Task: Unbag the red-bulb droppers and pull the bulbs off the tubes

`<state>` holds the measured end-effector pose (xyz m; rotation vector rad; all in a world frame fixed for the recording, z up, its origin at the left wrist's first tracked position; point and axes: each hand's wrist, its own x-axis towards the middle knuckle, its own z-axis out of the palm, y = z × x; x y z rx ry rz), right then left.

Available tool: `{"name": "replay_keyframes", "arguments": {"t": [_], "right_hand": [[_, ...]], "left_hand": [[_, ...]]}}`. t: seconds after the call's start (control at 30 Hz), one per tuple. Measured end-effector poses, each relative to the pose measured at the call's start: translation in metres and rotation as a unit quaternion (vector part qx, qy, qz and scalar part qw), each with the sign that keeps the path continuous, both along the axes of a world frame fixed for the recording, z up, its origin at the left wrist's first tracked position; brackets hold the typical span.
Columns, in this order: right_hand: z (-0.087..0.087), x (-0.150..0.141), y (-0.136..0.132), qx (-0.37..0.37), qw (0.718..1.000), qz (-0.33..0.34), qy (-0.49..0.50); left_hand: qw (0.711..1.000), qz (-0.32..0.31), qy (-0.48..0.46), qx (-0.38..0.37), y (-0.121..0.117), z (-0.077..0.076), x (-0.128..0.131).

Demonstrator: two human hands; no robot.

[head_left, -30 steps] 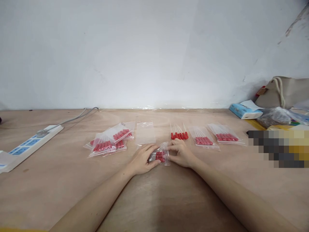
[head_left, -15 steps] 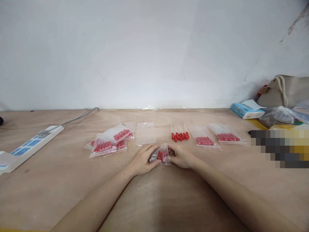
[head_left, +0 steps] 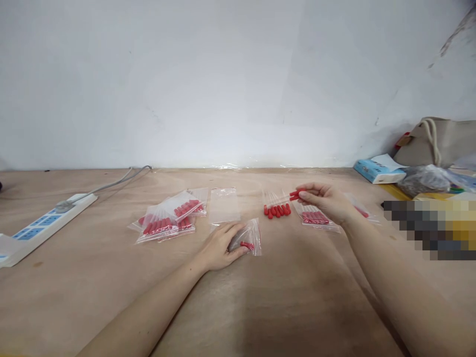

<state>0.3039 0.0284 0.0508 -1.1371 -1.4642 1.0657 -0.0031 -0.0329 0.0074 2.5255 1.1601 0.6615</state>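
My left hand [head_left: 219,249] rests on the table, its thumb and fingers closed round a clear zip bag [head_left: 255,230]. A red end shows inside that bag, near its opening. My right hand [head_left: 326,202] is raised to the right, pinching red-bulbed droppers [head_left: 295,195], their pale thin stems pointing left. Loose droppers [head_left: 277,210] lie in a row below and left of those stems, red bulbs toward me. Under the right hand lies a filled bag of droppers [head_left: 314,216]; another filled bag [head_left: 360,210] is partly hidden behind the wrist.
A flat zip bag [head_left: 225,203] lies behind my left hand. Several filled dropper bags [head_left: 163,220] overlap to the left. A power strip [head_left: 52,220] with a cable stands at far left. At right are a blue tissue pack [head_left: 377,171], a plastic bag [head_left: 424,179] and a beige bag [head_left: 449,141].
My right hand has left the zip bag's opening and moved right and up, with droppers in its fingers. Fewer red bulbs show in the bag. My left hand has stayed in place.
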Motion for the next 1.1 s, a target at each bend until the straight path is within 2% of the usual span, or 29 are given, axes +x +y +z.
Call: {"name": "replay_keyframes", "arguments": {"t": [0.1, 0.2, 0.27, 0.37, 0.5, 0.67, 0.8, 0.97, 1.03, 1.1], "right_hand": [[-0.007, -0.001, 0.005, 0.114, 0.99, -0.087, -0.018], [-0.027, -0.015, 0.006, 0.214, 0.957, -0.141, -0.139], [-0.04, -0.024, 0.005, 0.28, 0.923, -0.129, -0.231], [-0.055, -0.03, 0.005, 0.338, 0.881, -0.059, -0.327], [-0.062, -0.029, 0.007, 0.34, 0.858, -0.008, -0.385], [-0.059, -0.033, 0.005, 0.33, 0.861, 0.003, -0.386], [-0.056, -0.036, 0.002, 0.31, 0.877, -0.027, -0.366], [-0.047, -0.04, -0.004, 0.316, 0.855, -0.107, -0.397], [-0.042, -0.047, -0.01, 0.305, 0.868, -0.072, -0.384], [-0.038, -0.058, -0.018, 0.287, 0.888, 0.02, -0.358]], "left_hand": [[1.0, 0.004, 0.005, 0.005, 0.0, 0.0, 0.0], [1.0, 0.005, 0.009, 0.006, 0.0, -0.001, 0.0], [1.0, 0.004, 0.008, 0.006, 0.001, -0.002, 0.0], [1.0, 0.002, 0.002, 0.009, 0.001, -0.002, -0.001], [1.0, 0.001, 0.009, 0.006, 0.001, -0.003, -0.001], [1.0, 0.003, 0.014, 0.009, 0.001, -0.003, -0.002], [1.0, 0.001, 0.013, 0.01, 0.001, -0.002, -0.001], [1.0, 0.002, 0.016, 0.008, 0.001, -0.003, -0.001], [1.0, 0.003, 0.016, 0.008, 0.001, -0.003, -0.001], [1.0, 0.003, 0.017, 0.008, 0.001, -0.002, -0.001]]}}
